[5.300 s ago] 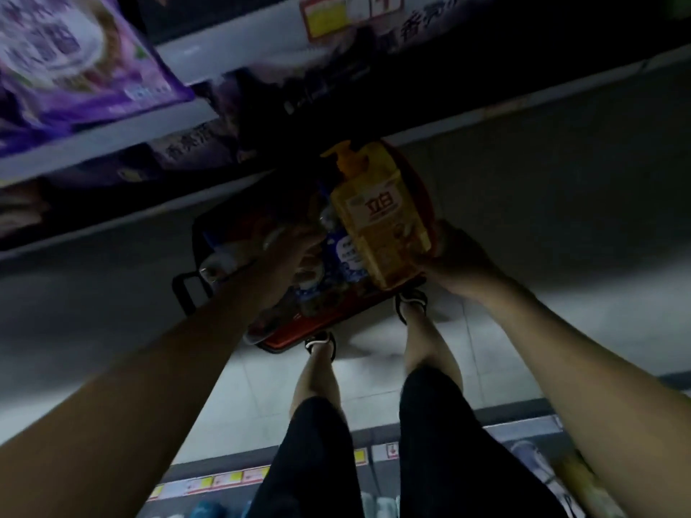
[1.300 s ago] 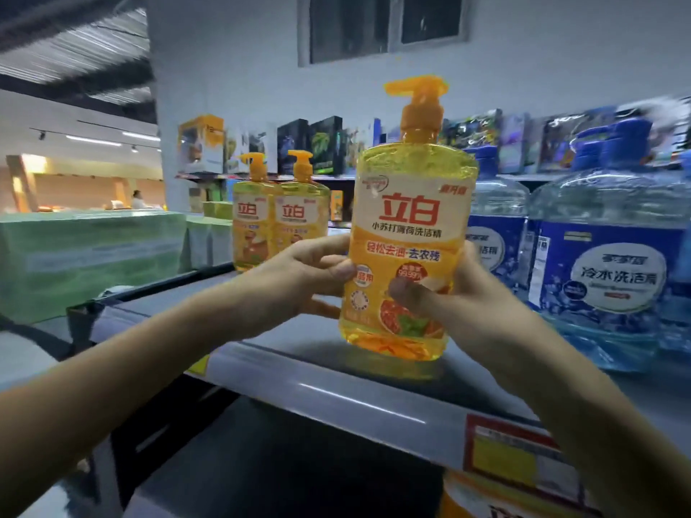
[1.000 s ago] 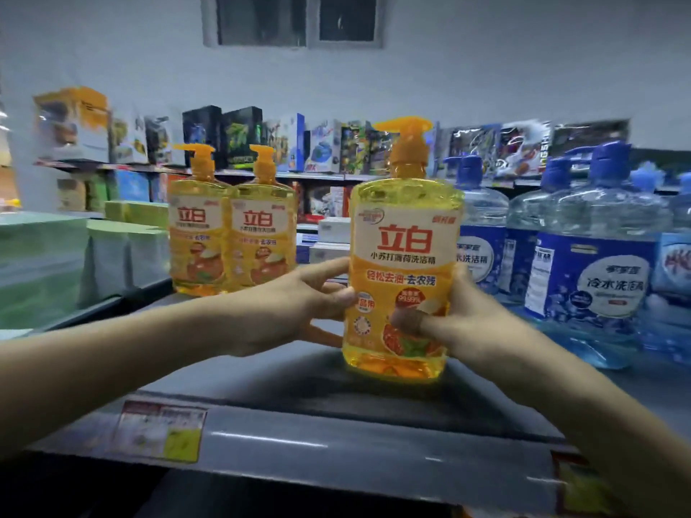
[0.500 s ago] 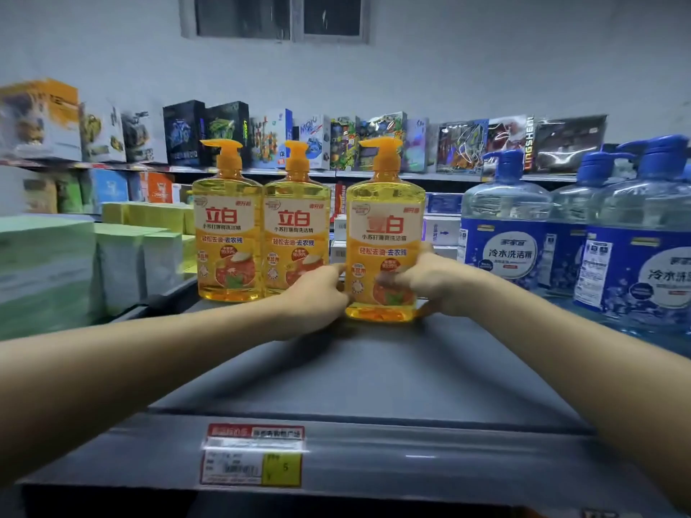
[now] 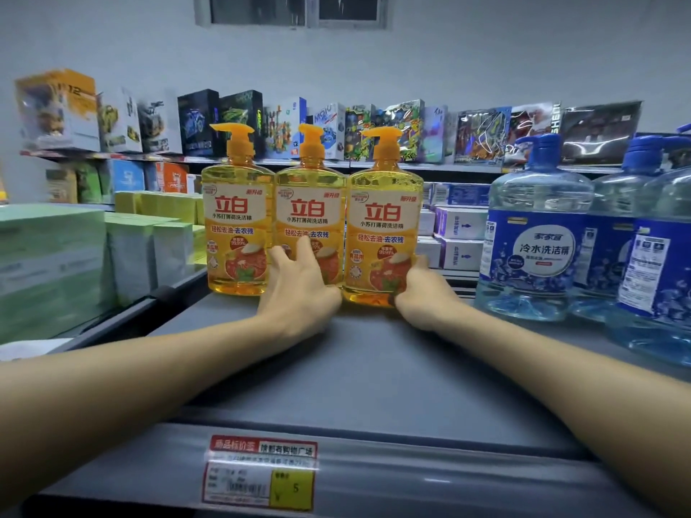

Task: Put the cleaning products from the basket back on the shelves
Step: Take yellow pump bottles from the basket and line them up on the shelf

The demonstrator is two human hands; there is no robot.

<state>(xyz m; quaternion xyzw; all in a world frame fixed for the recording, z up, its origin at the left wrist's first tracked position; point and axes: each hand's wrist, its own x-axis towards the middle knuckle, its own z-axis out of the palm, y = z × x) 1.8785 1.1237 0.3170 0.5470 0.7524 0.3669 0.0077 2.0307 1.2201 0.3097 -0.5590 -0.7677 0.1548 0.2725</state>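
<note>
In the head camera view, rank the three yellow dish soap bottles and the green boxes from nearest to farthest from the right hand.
1. The right yellow bottle: gripped by the right hand.
2. The middle yellow bottle: next one to the left.
3. The left yellow bottle: far end of the row.
4. The green boxes: far left, beyond the bottles.

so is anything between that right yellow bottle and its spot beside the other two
Nothing visible. The right bottle already stands on the shelf, side against the middle bottle. The right hand grips its lower right edge; the left hand lies open in front of the middle bottle.
</note>
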